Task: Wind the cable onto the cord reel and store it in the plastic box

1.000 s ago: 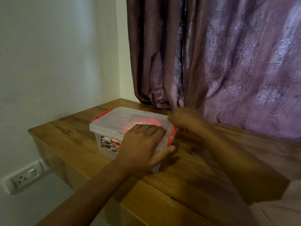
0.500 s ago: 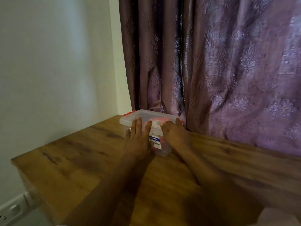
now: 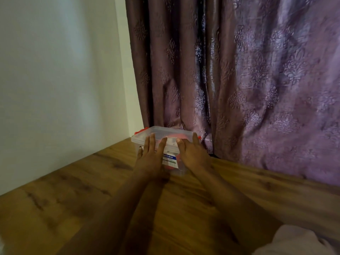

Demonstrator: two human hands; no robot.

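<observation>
Change: a second ago the plastic box [image 3: 166, 142] sat near the front left of the wooden table [image 3: 92, 199], my left hand [image 3: 150, 159] curled over its near corner and my right hand [image 3: 193, 155] at the red latch on the right end. Now the box is far back at 12 o'clock, tucked into the corner where the white wall [image 3: 60, 80] meets the purple curtain [image 3: 239, 80], and both my arms are stretched out after it.
Meaning for the task: I judge the winding and storing done; the lid is on, and this looks like the last shove that parks the box out of the way.
Cord reel: the cord reel [image 3: 173, 138] shows only as a reddish blur through the clear lid and side, inside the box; I cannot make out the cable on it.
Left grip: fingers straight and spread, laid flat against the near side and lid edge at about 11 o'clock, pressing, holding nothing.
Right grip: the same at about 1 o'clock, fingers extended and a little apart, palm on the box's near right corner, not wrapped round it.
Between my hands: the blue label [image 3: 169, 157] on the box front.
Latches: a red latch [image 3: 141, 131] shows at the far left end; the right one is barely visible beside the curtain.
</observation>
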